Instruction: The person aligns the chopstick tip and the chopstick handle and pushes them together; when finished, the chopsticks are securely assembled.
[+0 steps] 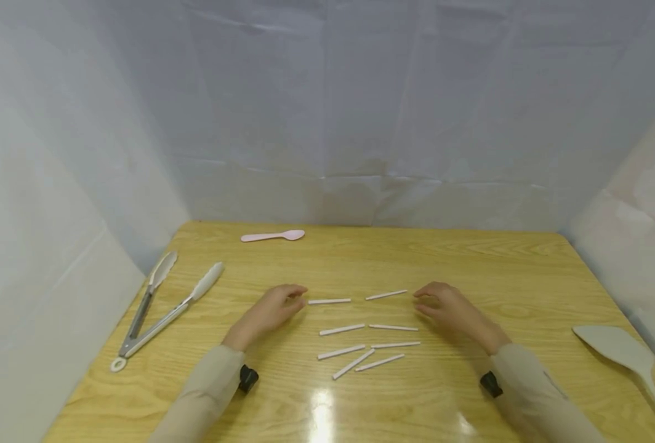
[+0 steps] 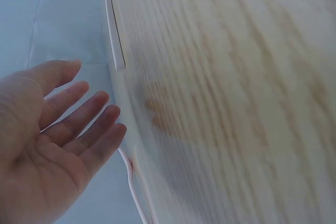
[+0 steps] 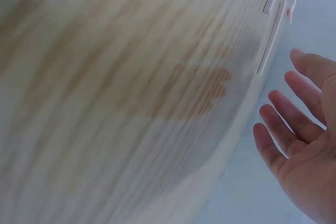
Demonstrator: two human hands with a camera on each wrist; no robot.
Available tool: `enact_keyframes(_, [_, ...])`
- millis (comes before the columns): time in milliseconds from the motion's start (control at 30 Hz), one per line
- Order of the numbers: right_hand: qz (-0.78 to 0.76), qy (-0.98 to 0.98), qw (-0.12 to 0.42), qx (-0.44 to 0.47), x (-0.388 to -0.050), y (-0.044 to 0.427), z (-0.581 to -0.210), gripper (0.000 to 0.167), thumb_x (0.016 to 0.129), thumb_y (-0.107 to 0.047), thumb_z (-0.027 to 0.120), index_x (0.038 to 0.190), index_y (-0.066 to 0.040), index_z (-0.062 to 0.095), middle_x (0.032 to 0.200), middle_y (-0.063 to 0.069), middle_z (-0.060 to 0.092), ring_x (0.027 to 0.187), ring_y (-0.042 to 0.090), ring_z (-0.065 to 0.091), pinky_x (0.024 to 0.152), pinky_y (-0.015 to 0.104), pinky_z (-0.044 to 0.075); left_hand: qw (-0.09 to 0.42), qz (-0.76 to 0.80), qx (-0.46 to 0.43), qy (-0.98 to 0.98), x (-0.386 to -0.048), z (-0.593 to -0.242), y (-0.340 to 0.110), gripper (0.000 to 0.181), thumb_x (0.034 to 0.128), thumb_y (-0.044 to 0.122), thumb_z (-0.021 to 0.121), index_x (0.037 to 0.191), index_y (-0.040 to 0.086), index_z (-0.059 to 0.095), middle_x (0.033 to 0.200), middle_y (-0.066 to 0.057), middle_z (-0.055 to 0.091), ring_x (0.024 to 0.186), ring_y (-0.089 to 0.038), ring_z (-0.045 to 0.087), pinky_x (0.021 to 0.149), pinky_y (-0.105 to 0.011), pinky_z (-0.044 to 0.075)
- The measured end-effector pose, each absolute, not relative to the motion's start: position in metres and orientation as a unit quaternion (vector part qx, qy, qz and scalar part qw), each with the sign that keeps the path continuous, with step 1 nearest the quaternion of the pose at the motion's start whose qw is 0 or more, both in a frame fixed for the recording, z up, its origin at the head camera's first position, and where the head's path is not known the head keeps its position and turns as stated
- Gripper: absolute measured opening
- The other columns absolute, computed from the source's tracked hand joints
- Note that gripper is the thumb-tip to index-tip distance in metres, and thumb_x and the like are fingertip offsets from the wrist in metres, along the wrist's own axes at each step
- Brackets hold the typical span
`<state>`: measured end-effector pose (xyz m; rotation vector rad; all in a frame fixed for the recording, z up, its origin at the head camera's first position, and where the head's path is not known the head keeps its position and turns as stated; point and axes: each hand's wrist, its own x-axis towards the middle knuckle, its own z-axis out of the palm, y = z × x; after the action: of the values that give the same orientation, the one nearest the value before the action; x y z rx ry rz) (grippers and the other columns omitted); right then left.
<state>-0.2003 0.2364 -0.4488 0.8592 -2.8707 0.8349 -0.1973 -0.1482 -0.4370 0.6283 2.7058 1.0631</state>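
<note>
Several slim white sticks lie on the wooden table in two loose columns; their exact kind is too small to tell. My left hand (image 1: 272, 309) hovers beside the left end of the farthest left stick (image 1: 330, 301), its fingers loosely bent and nothing in them. On the other side, my right hand (image 1: 454, 312) is just right of the farthest right stick (image 1: 386, 295), likewise holding nothing. Both wrist views show relaxed, spread fingers (image 2: 86, 124) above the tabletop. Closer to me, a slanting stick (image 1: 353, 364) lies between the columns, near the lowest right stick (image 1: 380, 363).
Metal tongs (image 1: 161, 326) lie spread at the left of the table (image 1: 499, 258). A pink spoon (image 1: 272, 236) lies near the back edge. At the right edge is a pale spatula (image 1: 618, 349). White sheeting (image 1: 361, 123) surrounds the back and sides.
</note>
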Motion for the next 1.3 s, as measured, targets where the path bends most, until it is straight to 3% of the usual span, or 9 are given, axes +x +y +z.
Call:
enact_keyframes(333, [0.263,-0.909,0.038,0.322,-0.213,0.219,-0.454,0.021,0.087,-0.009,0.068,0.103,0.004,0.067,0.099,0.015,0.068,0.094,0.033,0.062,0.087,0.047,0.050,0.076,0.343,0.254,0.901,-0.209,-0.443,-0.135,0.034,0.0953,0.011,0.056,0.123,-0.009,0.057,0.122,-0.023,0.060,0.113,-0.036,0.057,0.098,-0.046,0.045])
enact_keyframes(500, [0.271,-0.910,0.005,0.313,-0.218,0.210,-0.455,0.026,0.089,-0.012,0.067,0.110,0.003,0.066,0.107,0.016,0.066,0.102,0.033,0.060,0.092,0.049,0.048,0.081,0.331,0.261,0.903,-0.211,-0.442,-0.126,0.033,0.0945,0.009,0.057,0.122,-0.008,0.058,0.122,-0.023,0.060,0.113,-0.035,0.057,0.099,-0.045,0.045])
enact_keyframes(833, [0.266,-0.911,-0.030,0.312,-0.228,0.196,-0.458,0.030,0.088,-0.013,0.067,0.112,0.004,0.064,0.108,0.015,0.066,0.102,0.031,0.060,0.092,0.044,0.048,0.108,0.335,0.248,0.902,-0.216,-0.443,-0.113,0.033,0.0938,0.011,0.059,0.123,-0.004,0.059,0.122,-0.018,0.061,0.115,-0.031,0.057,0.100,-0.043,0.044])
enact_keyframes(1300, [0.251,-0.916,-0.053,0.309,-0.236,0.186,-0.461,0.025,0.091,-0.015,0.065,0.111,0.000,0.067,0.100,0.006,0.063,0.093,0.022,0.056,0.083,0.039,0.049,0.121,0.388,0.278,0.870,-0.228,-0.458,-0.112,0.032,0.0925,0.018,0.063,0.118,-0.002,0.063,0.116,-0.015,0.065,0.109,-0.027,0.060,0.096,-0.039,0.047])
